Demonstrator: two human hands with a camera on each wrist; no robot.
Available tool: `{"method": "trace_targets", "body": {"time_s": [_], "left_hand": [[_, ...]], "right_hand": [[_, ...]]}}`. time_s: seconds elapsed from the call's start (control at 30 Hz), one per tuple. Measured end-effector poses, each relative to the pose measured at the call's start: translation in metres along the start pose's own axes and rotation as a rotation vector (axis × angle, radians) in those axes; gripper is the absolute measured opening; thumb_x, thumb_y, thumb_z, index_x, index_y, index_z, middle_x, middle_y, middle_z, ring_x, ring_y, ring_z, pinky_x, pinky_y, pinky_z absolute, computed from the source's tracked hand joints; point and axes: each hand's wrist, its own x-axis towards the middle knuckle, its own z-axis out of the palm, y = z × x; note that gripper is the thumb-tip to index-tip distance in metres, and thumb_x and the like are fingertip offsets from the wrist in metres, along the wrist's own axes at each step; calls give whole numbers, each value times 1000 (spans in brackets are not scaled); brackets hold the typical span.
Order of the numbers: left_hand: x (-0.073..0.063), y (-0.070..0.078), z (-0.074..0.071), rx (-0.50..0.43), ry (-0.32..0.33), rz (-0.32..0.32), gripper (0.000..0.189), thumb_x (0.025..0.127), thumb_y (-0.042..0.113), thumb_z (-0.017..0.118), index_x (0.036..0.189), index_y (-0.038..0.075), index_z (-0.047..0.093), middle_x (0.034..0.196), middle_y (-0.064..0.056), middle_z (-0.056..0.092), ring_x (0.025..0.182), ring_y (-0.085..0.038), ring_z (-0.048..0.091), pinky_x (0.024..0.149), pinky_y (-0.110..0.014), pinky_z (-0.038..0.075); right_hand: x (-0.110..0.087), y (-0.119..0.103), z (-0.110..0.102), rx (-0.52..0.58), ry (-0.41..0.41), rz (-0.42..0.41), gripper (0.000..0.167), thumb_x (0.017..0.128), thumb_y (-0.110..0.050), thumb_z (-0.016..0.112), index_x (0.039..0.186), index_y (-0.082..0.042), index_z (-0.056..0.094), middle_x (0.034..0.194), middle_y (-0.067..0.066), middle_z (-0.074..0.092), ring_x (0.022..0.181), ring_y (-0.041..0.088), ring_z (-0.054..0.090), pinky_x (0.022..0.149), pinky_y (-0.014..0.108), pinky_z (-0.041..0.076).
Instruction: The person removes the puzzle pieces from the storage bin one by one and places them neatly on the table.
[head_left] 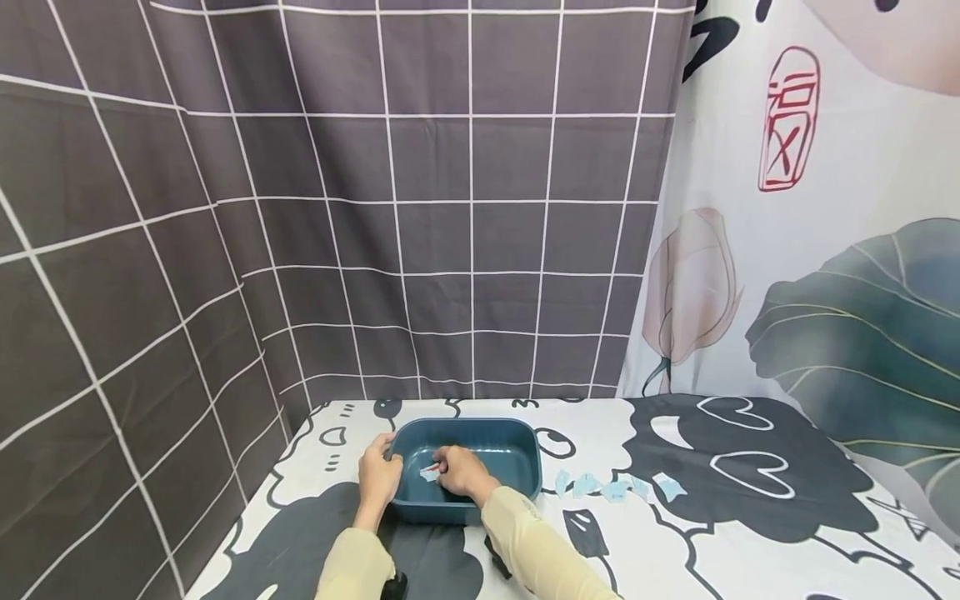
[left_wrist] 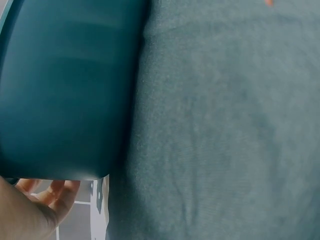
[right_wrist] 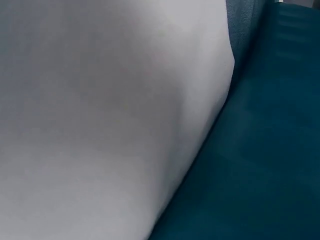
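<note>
A dark teal plastic basin [head_left: 517, 510] stands on the patterned cloth. At its left end my left hand [head_left: 379, 472] grips the rim, with the thumb toward the inside; in the left wrist view the fingers [left_wrist: 64, 197] lie against the end of the basin. My right hand [head_left: 463, 473] reaches over the near side into the basin, its fingers curled. At its fingertips is a small pale-blue and white piece [head_left: 429, 473] with a bit of red beside it, low over the basin's floor. The right wrist view shows the basin's outer wall [right_wrist: 260, 130], not the hand.
Several light-blue scraps [head_left: 615, 490] lie in a loose row on the cloth [head_left: 585, 567], right of the basin. A dark grid curtain [head_left: 435, 250] hangs behind and at the left, a white printed curtain [head_left: 720, 250] at the right.
</note>
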Motion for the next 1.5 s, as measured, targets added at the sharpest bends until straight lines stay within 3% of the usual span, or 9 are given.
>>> {"method": "trace_targets", "body": {"time_s": [0.2, 0.33, 0.53, 0.83, 1.13, 1.3, 1.5], "left_hand": [[-2, -1, -1, 4, -22, -9, 41, 81, -4, 52, 120, -5, 62, 116, -29, 67, 116, -47, 59, 98, -58, 44], [-4, -1, -1, 11, -33, -22, 40, 81, -4, 53, 120, -5, 63, 115, -29, 67, 116, -47, 60, 97, -58, 45], [-3, 2, -3, 7, -28, -33, 41, 80, -4, 53, 120, -6, 62, 116, -30, 67, 115, -48, 59, 97, -59, 45], [0, 4, -5, 0, -22, -49, 43, 81, -2, 52, 124, -5, 61, 119, -30, 65, 116, -48, 58, 98, -59, 44], [-1, 5, -1, 16, -37, -62, 44, 81, -2, 51, 124, -6, 60, 121, -31, 64, 117, -49, 57, 99, -59, 44], [0, 4, 1, 19, -46, -65, 44, 81, -2, 51, 124, -7, 60, 120, -31, 64, 118, -50, 57, 99, -59, 43], [2, 0, -2, 24, -58, -83, 45, 81, -2, 50, 125, -8, 59, 122, -32, 63, 119, -51, 55, 101, -60, 42]], "right_hand": [[-1, 2, 2, -41, -54, 0, 40, 79, -10, 72, 119, -10, 68, 74, -3, 61, 68, 10, 54, 63, 24, 44], [-3, 1, 1, -68, -95, -15, 36, 81, -14, 74, 117, -13, 70, 80, 0, 67, 73, 12, 60, 64, 26, 47], [-5, -2, 0, -52, -56, -40, 23, 80, -14, 77, 103, -13, 74, 84, 5, 72, 78, 16, 66, 68, 27, 51], [-5, -5, -3, 0, 1, 10, 22, 75, -11, 80, 93, -9, 68, 90, 7, 59, 80, 21, 55, 71, 31, 47], [-5, 4, -4, 160, 29, 10, 20, 73, 0, 75, 85, -5, 60, 76, 7, 63, 66, 11, 52, 63, 23, 43], [-7, 7, -11, 362, 138, -11, 11, 80, -1, 70, 89, -1, 64, 78, 12, 67, 63, 5, 53, 57, 19, 44], [-17, 12, -29, 594, 271, -1, 16, 83, -3, 69, 97, 5, 66, 86, 20, 71, 65, 0, 54, 59, 15, 44]]}}
